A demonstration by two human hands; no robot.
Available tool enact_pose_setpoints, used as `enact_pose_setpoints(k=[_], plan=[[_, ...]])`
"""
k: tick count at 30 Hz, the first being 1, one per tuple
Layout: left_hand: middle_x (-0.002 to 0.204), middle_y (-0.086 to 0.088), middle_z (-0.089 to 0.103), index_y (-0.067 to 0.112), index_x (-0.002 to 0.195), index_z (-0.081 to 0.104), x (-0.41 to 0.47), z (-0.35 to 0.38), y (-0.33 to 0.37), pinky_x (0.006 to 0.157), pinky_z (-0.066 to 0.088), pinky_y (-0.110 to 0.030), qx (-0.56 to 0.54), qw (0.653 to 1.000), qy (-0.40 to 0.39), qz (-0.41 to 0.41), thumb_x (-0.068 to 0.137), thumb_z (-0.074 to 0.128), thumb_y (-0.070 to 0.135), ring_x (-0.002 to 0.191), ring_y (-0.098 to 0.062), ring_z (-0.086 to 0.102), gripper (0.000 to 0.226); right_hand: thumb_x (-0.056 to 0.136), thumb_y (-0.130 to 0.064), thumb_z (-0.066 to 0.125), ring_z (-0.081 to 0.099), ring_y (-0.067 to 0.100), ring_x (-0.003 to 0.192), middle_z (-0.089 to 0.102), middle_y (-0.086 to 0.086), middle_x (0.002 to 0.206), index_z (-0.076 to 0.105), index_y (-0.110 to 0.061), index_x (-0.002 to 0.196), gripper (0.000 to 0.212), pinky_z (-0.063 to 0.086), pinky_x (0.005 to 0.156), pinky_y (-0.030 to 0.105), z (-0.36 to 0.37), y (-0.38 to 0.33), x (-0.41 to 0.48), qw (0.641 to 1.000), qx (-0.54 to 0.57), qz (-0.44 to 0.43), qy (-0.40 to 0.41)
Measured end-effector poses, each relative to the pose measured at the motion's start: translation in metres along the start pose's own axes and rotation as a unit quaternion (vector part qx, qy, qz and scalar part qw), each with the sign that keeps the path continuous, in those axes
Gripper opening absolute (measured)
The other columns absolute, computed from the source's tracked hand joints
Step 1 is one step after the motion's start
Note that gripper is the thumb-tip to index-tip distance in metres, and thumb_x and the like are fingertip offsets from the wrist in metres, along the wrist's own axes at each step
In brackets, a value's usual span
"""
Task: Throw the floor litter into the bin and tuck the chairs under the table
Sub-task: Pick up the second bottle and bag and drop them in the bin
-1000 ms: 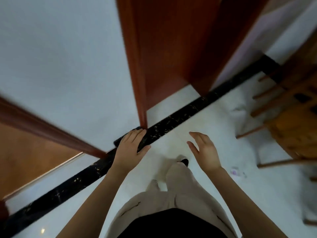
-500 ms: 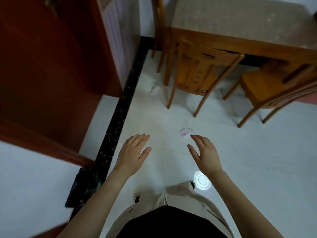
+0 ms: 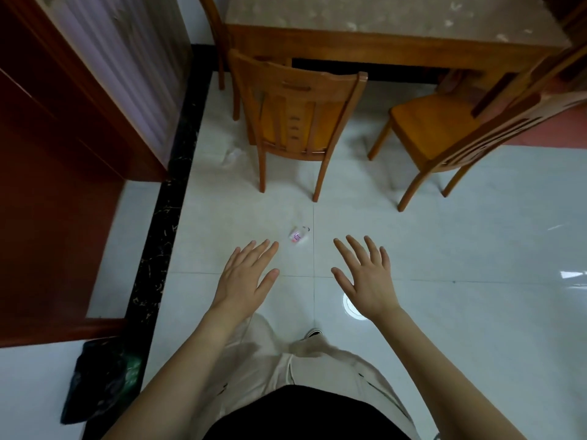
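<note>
Above the pale tiled floor (image 3: 444, 249), the left hand (image 3: 244, 277) and right hand (image 3: 365, 277) hover flat, fingers spread, holding nothing. Just beyond the left fingertips lies a small pink-and-white wrapper (image 3: 298, 235). Farther off, crumpled white litter (image 3: 232, 155) lies beside the nearer chair (image 3: 295, 100); it and the angled chair (image 3: 438, 128) stand out from the table (image 3: 381, 42).

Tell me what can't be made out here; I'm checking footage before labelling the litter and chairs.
Head view:
Pink-and-white scrap: too small to identify.
Pale crumpled litter by the left chair: blurred, kind unclear.
Right chair: backrest cut off by the right edge.
Dark bag, lower left: blurred, contents unclear.
Table: far side past top edge.
</note>
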State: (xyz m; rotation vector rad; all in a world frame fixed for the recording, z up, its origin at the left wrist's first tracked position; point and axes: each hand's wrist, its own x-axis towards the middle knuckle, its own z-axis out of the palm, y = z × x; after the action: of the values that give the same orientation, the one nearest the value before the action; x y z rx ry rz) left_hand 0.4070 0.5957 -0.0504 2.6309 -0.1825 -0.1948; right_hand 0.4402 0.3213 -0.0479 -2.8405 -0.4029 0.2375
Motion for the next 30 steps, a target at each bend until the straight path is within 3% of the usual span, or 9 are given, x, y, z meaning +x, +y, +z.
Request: enact_pose_setpoints(k=[10,15,19,24,30], plan=[[0.152,0.005,0.036,0.025,0.147,0.035,0.142,0.027,-0.049,0.117,0.018,-0.037,-0.001,0.997,-0.061,-0.038,0.093,0.023,0.055,0.142,-0.016,0.026,0.063,0.097,-0.056,0.033,0.031,0.035,0.141,0.039,0.009,0.152,0.033,-0.023,0.149,0.061,0.029,0.112,0.051,0.048,0.04,0.14,0.995,0.079,0.059,-0.01],[0.151,0.004,0.038,0.024,0.146,0.036,0.223,0.079,-0.121,0.115,0.023,-0.036,0.004,0.993,-0.109,-0.032,0.092,0.024,0.055,0.14,-0.018,0.03,0.064,0.096,-0.049,0.046,0.038,0.031,0.137,0.044,0.012,0.148,0.039,-0.015,0.146,0.061,0.034,0.11,0.048,0.128,0.064,0.233,0.985,0.131,0.111,0.007],[0.148,0.001,0.043,0.021,0.144,0.04,0.292,0.146,-0.192,0.114,0.025,-0.035,0.001,0.993,-0.113,-0.037,0.091,0.027,0.054,0.137,-0.02,0.035,0.064,0.094,-0.033,0.061,0.038,0.03,0.136,0.043,0.013,0.147,0.04,-0.013,0.146,0.06,0.034,0.11,0.046,0.226,0.093,0.303,0.975,0.172,0.139,0.0],[0.146,-0.002,0.046,0.019,0.142,0.043,0.364,0.273,-0.287,0.112,0.03,-0.037,0.013,0.994,-0.101,-0.039,0.09,0.033,0.053,0.134,-0.021,0.039,0.063,0.081,-0.029,0.077,0.039,0.034,0.134,0.047,0.011,0.145,0.043,-0.014,0.144,0.073,0.036,0.109,0.047,0.378,0.156,0.377,0.985,0.148,0.072,-0.042],[0.145,-0.003,0.045,0.018,0.143,0.04,0.41,0.429,-0.371,0.109,0.032,-0.036,-0.011,0.995,-0.088,-0.041,0.093,0.042,0.047,0.132,-0.021,0.039,0.058,0.066,-0.035,0.086,0.023,0.034,0.145,0.038,0.005,0.153,0.032,-0.026,0.149,0.1,0.019,0.115,0.052,0.55,0.222,0.456,0.979,0.001,-0.109,-0.173]])
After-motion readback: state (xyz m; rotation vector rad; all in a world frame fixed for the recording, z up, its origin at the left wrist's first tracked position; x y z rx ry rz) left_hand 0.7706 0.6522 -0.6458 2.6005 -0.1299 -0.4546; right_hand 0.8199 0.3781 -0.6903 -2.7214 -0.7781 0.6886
